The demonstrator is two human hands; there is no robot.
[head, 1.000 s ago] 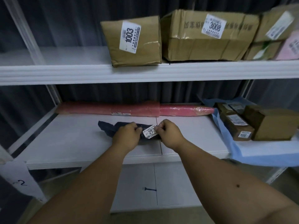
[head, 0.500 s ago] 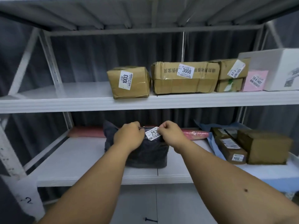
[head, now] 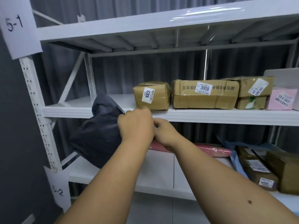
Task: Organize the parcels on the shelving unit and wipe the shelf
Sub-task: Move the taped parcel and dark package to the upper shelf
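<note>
Rising off the lower shelf (head: 113,173), the dark bag parcel (head: 98,135) now hangs before the middle shelf (head: 226,116) left of box 1003 (head: 152,98), left hand (head: 135,125) and right hand (head: 163,132) pinching its top edge; shelving it looks next

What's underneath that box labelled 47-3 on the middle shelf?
The 47-3 box sits on a smaller brown box with a green mark. That box's top and anything behind are hidden.

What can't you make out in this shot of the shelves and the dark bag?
- Head view: the dark bag's label is hidden behind the left hand and right hand.
- White box: cut off by the right edge.
- Small print under 1003 on the brown parcel: too small.
</note>
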